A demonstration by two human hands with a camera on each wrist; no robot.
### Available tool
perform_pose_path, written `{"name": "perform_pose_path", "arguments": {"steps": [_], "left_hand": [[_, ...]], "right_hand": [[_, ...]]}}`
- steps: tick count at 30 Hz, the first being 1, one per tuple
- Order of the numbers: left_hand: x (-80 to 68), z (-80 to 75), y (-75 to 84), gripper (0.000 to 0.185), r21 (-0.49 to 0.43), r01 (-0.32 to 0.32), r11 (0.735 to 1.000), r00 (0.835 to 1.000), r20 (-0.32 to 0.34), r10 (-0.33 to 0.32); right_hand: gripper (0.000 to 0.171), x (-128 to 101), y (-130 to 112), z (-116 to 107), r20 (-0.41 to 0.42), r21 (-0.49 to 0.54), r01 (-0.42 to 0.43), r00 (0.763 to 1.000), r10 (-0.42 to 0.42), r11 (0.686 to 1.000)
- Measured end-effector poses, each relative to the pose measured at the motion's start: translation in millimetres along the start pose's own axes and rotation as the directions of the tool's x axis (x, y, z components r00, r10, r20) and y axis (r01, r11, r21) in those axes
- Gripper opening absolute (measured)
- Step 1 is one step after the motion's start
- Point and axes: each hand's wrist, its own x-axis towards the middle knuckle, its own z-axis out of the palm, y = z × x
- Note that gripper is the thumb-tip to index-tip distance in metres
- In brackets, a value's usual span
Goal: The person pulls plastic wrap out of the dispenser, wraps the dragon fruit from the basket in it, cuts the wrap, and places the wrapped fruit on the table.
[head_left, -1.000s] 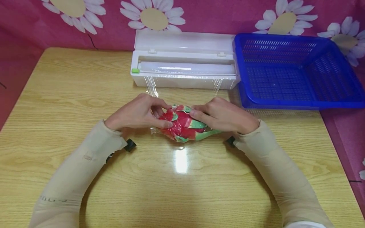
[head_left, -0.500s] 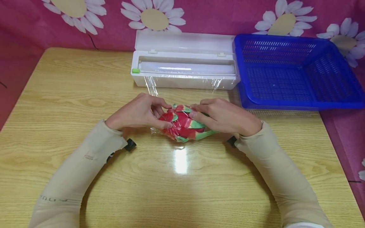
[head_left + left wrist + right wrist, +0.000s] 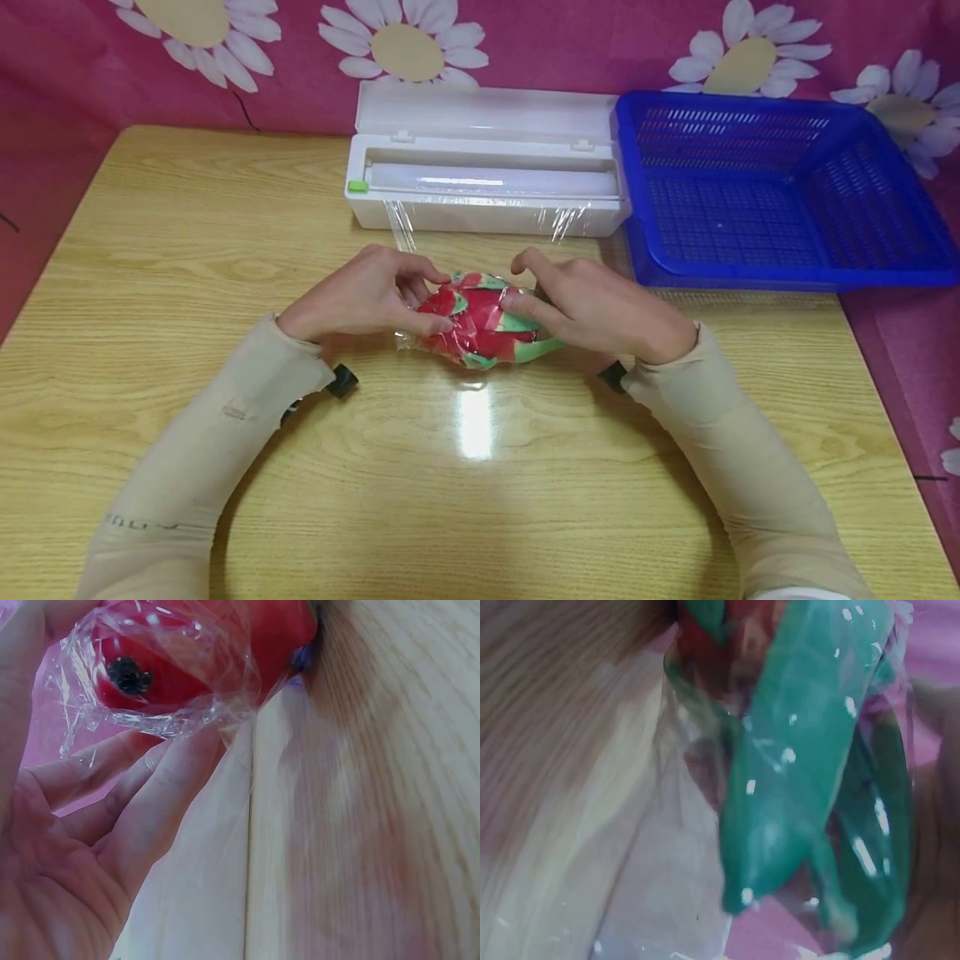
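A red dragon fruit with green-tipped scales is covered in crinkled cling film at the middle of the table. My left hand holds its left end, thumb on the near side and fingers at the far side. In the left wrist view the film bunches around the fruit's dark end spot. My right hand is at the leafy right end, thumb on the fruit and index finger bent and raised off it; its other fingers are mostly hidden. The right wrist view shows long green scales under the film.
Behind the fruit stands a white cling film dispenser, lid up, a green slider at its left. Film stretches from its front toward the fruit. A blue basket sits at the back right, against a flowered pink cloth.
My right hand has shifted slightly right and its index finger has lifted off the fruit. The film's right-hand folds at the dispenser have drawn inward. My left hand keeps its hold.
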Motion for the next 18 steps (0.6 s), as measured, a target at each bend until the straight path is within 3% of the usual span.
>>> {"name": "perform_pose_path", "arguments": {"steps": [7,13,18], "left_hand": [[1.4,0.3,-5.3,0.051,-0.01,0.047,0.999,0.999,-0.022,-0.047],[2.7,-0.1,-8.7,0.05,-0.044,0.062,0.997,0.997,-0.035,-0.063],[3.8,-0.4,-9.7,0.05,-0.038,0.071,0.997,0.997,-0.035,-0.072]], "right_hand": [[0.102,-3.7,-1.9,-1.9,0.027,-0.056,0.063,0.998,-0.062,0.996],[0.111,-2.4,-5.9,0.7,-0.004,-0.06,0.004,1.0,-0.004,0.998],[0.104,-2.9,-5.9,2.7,-0.029,-0.122,0.054,0.998,-0.058,0.991]]}}
